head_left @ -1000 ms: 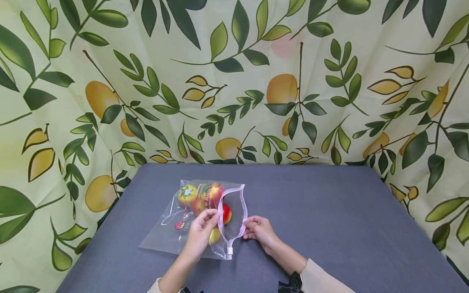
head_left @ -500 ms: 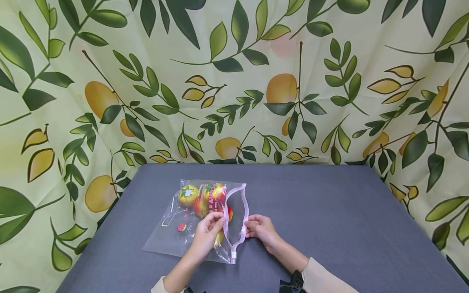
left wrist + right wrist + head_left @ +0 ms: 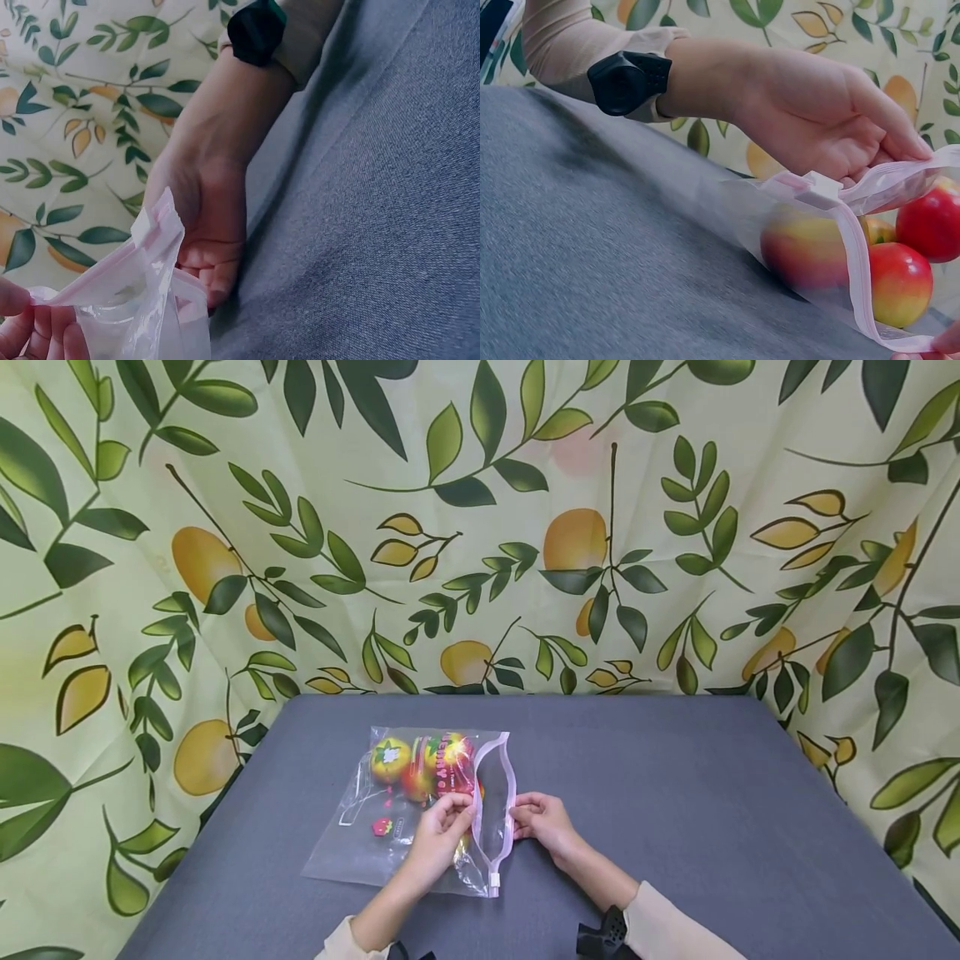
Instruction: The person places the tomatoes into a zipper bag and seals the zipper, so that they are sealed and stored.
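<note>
A clear zip bag with a pink zip edge and a white slider lies on the table, its mouth facing right. Several red and yellow fruits like apples are inside; one shows a green star-shaped top. My left hand pinches the left edge of the mouth between thumb and fingers. On the opposite edge, my right hand pinches the pink strip, so the mouth gapes between both hands. The left hand partly hides the lower fruits. In the left wrist view, my left fingers grip the pink strip.
The grey cloth-covered table extends beyond the bag on both sides. A leaf-and-fruit patterned curtain stands behind it and at the sides. Black cameras are strapped to both wrists, below beige sleeves.
Both hands and the bag have shifted right, the left hand farther than the right. The mouth has narrowed, and the fruit that showed in it is now mostly behind the printed front.
</note>
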`<move>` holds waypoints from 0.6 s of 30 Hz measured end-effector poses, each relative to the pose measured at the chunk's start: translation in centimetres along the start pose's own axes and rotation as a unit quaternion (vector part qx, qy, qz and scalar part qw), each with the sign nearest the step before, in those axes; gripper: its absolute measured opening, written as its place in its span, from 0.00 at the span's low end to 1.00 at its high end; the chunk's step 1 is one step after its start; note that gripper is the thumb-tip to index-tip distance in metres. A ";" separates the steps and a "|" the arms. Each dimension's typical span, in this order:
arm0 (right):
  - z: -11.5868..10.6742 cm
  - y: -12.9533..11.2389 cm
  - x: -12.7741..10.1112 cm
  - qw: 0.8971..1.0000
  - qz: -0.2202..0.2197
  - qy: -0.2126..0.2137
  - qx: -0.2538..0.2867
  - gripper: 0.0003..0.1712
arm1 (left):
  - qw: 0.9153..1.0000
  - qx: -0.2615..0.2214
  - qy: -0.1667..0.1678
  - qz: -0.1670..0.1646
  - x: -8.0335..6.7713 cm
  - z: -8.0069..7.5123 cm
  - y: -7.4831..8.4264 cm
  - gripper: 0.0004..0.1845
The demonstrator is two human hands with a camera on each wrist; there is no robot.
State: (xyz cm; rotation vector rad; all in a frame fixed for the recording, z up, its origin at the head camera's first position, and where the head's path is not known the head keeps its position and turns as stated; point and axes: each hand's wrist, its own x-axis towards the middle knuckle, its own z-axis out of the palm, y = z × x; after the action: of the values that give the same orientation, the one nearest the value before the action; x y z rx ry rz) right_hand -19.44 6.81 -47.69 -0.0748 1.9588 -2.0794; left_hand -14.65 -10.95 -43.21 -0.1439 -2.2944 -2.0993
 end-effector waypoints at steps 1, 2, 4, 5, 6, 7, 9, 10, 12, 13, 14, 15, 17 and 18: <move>-0.1 0.0 0.1 1.000 -0.001 0.002 -0.001 0.17 | 1.000 0.003 0.000 -0.002 0.1 0.1 0.0 0.08; -0.3 0.0 0.1 1.000 -0.002 0.004 -0.002 0.17 | 1.000 0.005 -0.001 0.000 0.2 0.3 0.0 0.08; -0.6 -0.1 0.3 1.000 -0.002 0.009 -0.004 0.17 | 1.000 0.010 -0.005 0.002 0.4 0.5 -0.1 0.09; -0.7 -0.1 0.3 1.000 -0.002 0.011 -0.005 0.17 | 1.000 0.014 -0.008 0.004 0.5 0.6 -0.1 0.09; -0.8 -0.1 0.4 1.000 -0.002 0.012 -0.006 0.17 | 1.000 0.019 -0.011 0.006 0.6 0.7 -0.1 0.09; -1.0 -0.1 0.5 1.000 -0.001 0.014 -0.007 0.17 | 1.000 0.022 -0.015 0.006 0.7 0.9 -0.1 0.10; -1.2 -0.2 0.6 1.000 -0.001 0.017 -0.011 0.17 | 0.999 0.025 -0.025 0.007 0.9 1.1 0.0 0.10; -1.4 -0.3 0.6 1.000 -0.002 0.019 -0.014 0.17 | 0.999 0.026 -0.029 0.006 1.0 1.3 0.0 0.10; -1.7 -0.4 0.7 0.999 -0.002 0.029 -0.018 0.17 | 0.998 0.037 -0.042 0.014 1.2 1.6 0.1 0.11; -1.8 -0.5 0.8 0.999 -0.002 0.035 -0.020 0.16 | 0.998 0.044 -0.045 0.018 1.3 1.8 0.2 0.11; -1.9 -0.6 0.8 0.999 -0.001 0.042 -0.022 0.16 | 0.997 0.051 -0.050 0.022 1.5 1.9 0.3 0.12; -2.0 -0.7 0.9 0.999 0.001 0.049 -0.024 0.16 | 0.996 0.059 -0.054 0.028 1.6 2.1 0.3 0.12; -2.2 -0.8 0.9 0.998 0.005 0.059 -0.024 0.16 | 0.994 0.080 -0.058 0.040 2.0 2.4 0.3 0.12; -2.3 -0.9 0.9 0.998 0.007 0.060 -0.025 0.16 | 0.993 0.089 -0.057 0.042 2.2 2.5 0.3 0.12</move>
State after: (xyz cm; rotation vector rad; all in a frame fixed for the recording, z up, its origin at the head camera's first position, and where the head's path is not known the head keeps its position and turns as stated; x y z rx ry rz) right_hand -21.00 8.83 -47.17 0.0556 2.0743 -2.0710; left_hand -16.69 -8.35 -42.97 -0.3587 -2.4778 -1.8830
